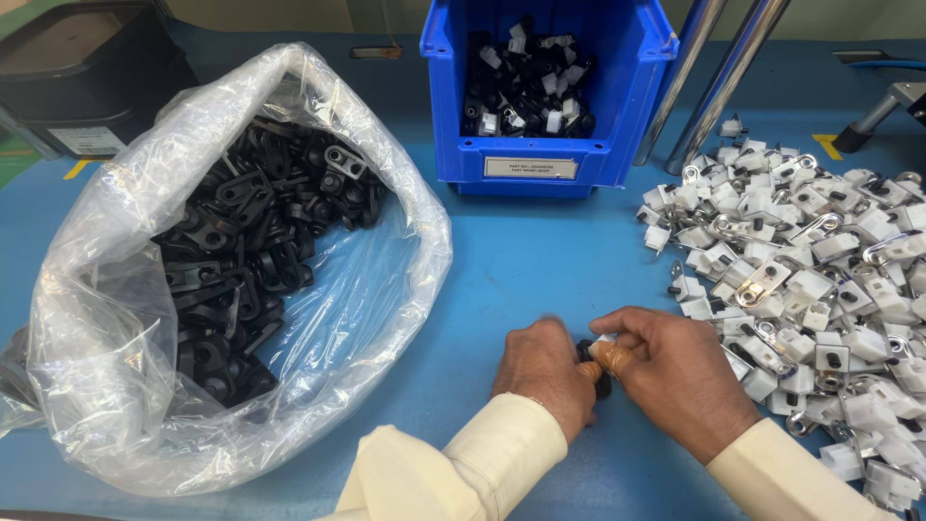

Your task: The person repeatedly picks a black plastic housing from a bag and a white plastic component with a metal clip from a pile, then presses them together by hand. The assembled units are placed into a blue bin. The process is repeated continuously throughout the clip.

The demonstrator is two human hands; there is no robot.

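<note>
My cream sleeves (482, 463) sit closest. Above them my left hand (545, 371) and right hand (675, 371) pinch together around one small black plastic clip with a white piece (593, 362), just above the blue counter (511, 260). Its long axis seems to run 12 to 6, though fingers hide most of it. I judge a slipping thumb could pop it toward the white-and-metal parts heap (810, 280) at 3 o'clock.

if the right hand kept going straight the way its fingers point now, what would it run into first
The right hand points left, toward the left hand, and they already meet over a small black part. So that part and the left hand's fingers come first; the clear bag lies farther on.
</note>
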